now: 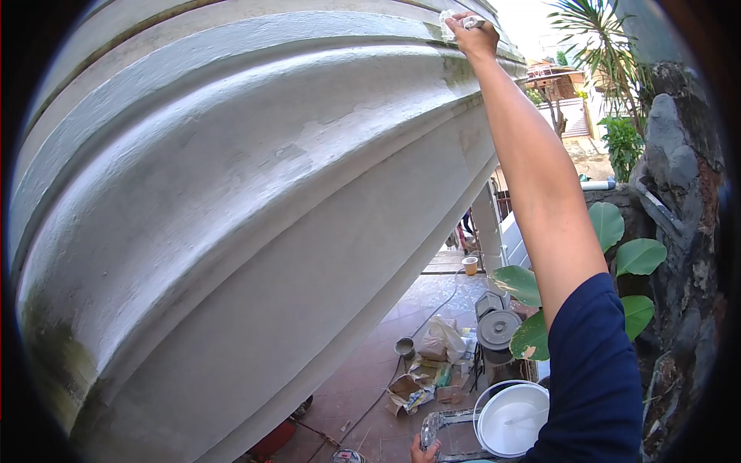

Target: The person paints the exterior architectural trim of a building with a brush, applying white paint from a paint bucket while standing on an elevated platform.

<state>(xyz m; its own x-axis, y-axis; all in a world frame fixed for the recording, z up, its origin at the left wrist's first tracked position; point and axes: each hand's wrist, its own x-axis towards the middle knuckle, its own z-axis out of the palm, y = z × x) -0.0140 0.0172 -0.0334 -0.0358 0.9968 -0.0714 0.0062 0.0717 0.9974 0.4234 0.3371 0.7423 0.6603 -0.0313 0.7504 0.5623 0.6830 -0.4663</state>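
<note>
My right hand (476, 37) reaches far up along the moulded concrete ledge (255, 147), with the arm stretched out. Its fingers are closed on a crumpled whitish wad (448, 25), like a rag or plastic, pressed near the upper moulding. White paint covers much of the ledge, with bare grey and greenish stained patches. Low in the view, my left hand (424, 451) is wrapped round a paint-spattered metal rail (431, 429), which looks like a ladder's top. Beside that rail stands a white bucket (484, 432) with whitish liquid inside.
Below, the tiled floor (369, 420) holds paper bags (409, 392), a plastic sack (444, 339), a small pot (404, 347) and a lidded grey bin (499, 329). Large leaves (606, 225) and a rough rock wall (679, 193) crowd the right side.
</note>
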